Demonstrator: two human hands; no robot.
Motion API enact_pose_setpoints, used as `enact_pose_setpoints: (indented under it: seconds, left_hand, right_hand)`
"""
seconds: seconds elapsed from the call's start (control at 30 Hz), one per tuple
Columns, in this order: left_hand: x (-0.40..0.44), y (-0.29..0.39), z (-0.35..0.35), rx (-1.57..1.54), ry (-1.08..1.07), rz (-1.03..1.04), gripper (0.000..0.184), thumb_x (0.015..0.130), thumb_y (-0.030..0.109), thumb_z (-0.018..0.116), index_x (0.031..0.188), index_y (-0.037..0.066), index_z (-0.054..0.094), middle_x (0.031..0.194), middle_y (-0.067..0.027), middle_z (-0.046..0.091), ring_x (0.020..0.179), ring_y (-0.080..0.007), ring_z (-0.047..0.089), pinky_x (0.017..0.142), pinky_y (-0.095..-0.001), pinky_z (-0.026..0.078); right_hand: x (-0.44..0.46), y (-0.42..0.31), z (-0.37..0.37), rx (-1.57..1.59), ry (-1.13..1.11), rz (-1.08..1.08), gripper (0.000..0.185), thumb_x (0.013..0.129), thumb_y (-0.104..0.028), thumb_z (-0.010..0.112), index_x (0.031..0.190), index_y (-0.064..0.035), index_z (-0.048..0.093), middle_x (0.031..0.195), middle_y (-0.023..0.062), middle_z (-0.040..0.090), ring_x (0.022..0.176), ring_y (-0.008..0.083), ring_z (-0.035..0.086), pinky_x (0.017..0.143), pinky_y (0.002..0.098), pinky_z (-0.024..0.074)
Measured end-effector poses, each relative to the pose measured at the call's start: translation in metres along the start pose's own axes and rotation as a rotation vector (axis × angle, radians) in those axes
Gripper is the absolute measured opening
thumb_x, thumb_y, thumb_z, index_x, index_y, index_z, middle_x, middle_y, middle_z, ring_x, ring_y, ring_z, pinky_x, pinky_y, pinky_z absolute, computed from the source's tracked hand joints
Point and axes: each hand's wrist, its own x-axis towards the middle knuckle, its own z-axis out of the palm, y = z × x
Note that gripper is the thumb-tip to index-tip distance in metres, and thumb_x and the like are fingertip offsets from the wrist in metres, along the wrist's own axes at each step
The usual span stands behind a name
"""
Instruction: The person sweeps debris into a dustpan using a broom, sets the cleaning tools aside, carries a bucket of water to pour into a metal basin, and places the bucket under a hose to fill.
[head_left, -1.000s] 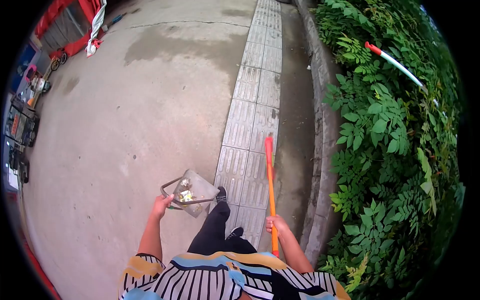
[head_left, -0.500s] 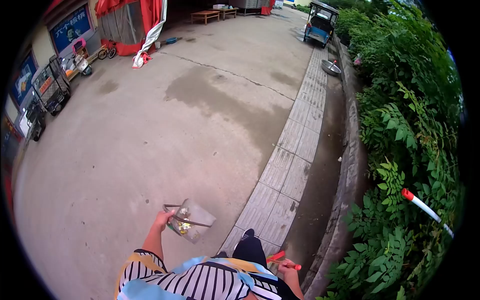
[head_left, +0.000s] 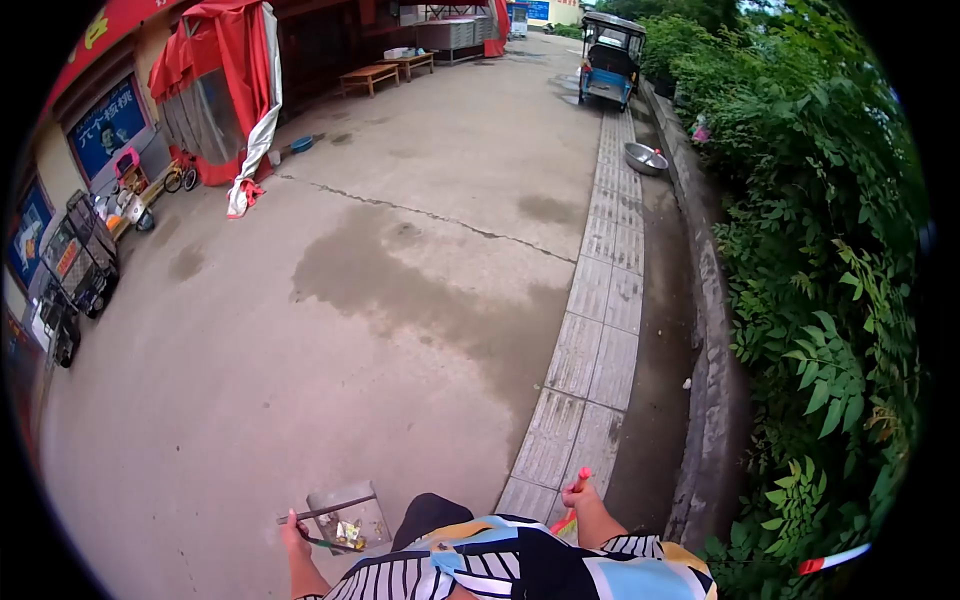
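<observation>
My left hand is closed around the dark handle of a dustpan. The pan is greyish, and small yellow and pale scraps of litter lie in it. It hangs low over the concrete at my left side. On the right, my right hand grips a red-handled broom. The handle's end sticks up above my fist, and a red part shows below. My striped top hides most of the broom's lower end.
A strip of grooved paving slabs runs ahead beside a kerb and dense bushes. Further along are a metal basin and a blue three-wheeler. Parked vehicles line the left. A red-white pole pokes out at lower right.
The view has tilted up and moved forward, so basin and three-wheeler sit lower and nearer. Both hands keep their holds; the right has risen in front of my body.
</observation>
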Motion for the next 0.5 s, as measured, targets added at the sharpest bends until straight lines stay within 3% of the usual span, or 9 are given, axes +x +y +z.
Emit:
enact_pose_setpoints:
  seconds: [0.03,0.17,0.27,0.37,0.5]
  left_hand:
    - [0.011,0.004,0.015,0.006,0.034,0.009,0.026,0.079,0.029,0.057,0.063,0.012,0.046,0.048,0.0023,0.039,0.039,-0.0085,0.036,0.036,-0.0221,0.029]
    - [0.081,0.025,0.092,-0.047,0.135,0.002,0.030,0.080,0.028,0.055,0.059,0.012,0.042,0.045,0.0028,0.037,0.035,-0.0082,0.034,0.032,-0.0215,0.026]
    - [0.150,0.046,0.179,0.035,0.170,-0.067,0.030,0.080,0.027,0.056,0.058,0.013,0.041,0.045,0.0034,0.035,0.034,-0.0078,0.033,0.031,-0.0211,0.024]
    - [0.228,0.070,0.276,0.077,0.092,-0.095,0.026,0.079,0.023,0.056,0.059,0.013,0.042,0.045,0.0032,0.035,0.034,-0.0087,0.031,0.032,-0.0221,0.024]
    - [0.295,0.117,0.467,0.078,0.072,-0.150,0.022,0.077,0.020,0.058,0.062,0.012,0.044,0.046,0.0029,0.036,0.035,-0.0089,0.032,0.033,-0.0225,0.025]
  right_hand:
    - [-0.024,0.012,0.042,-0.033,0.015,-0.041,0.019,0.073,-0.015,0.050,0.055,-0.0128,0.044,0.046,-0.0022,0.037,0.037,0.0128,0.036,0.036,0.0226,0.0339]
    - [0.025,0.016,0.207,-0.129,-0.229,-0.028,0.021,0.069,-0.005,0.047,0.050,-0.0117,0.040,0.044,-0.0032,0.034,0.038,0.0116,0.034,0.039,0.0236,0.0326]
    - [0.037,0.025,0.307,-0.108,-0.308,-0.080,0.015,0.072,-0.007,0.049,0.057,-0.0104,0.047,0.049,-0.0012,0.045,0.040,0.0119,0.041,0.039,0.0231,0.0340]
    - [0.038,0.031,0.361,-0.053,-0.167,-0.065,0.015,0.071,-0.006,0.048,0.057,-0.0098,0.047,0.050,0.0000,0.046,0.042,0.0134,0.044,0.039,0.0240,0.0352]
    - [0.035,0.001,0.466,0.118,-0.062,-0.111,0.016,0.068,-0.001,0.049,0.055,-0.0096,0.044,0.048,0.0001,0.041,0.042,0.0131,0.041,0.040,0.0239,0.0355]
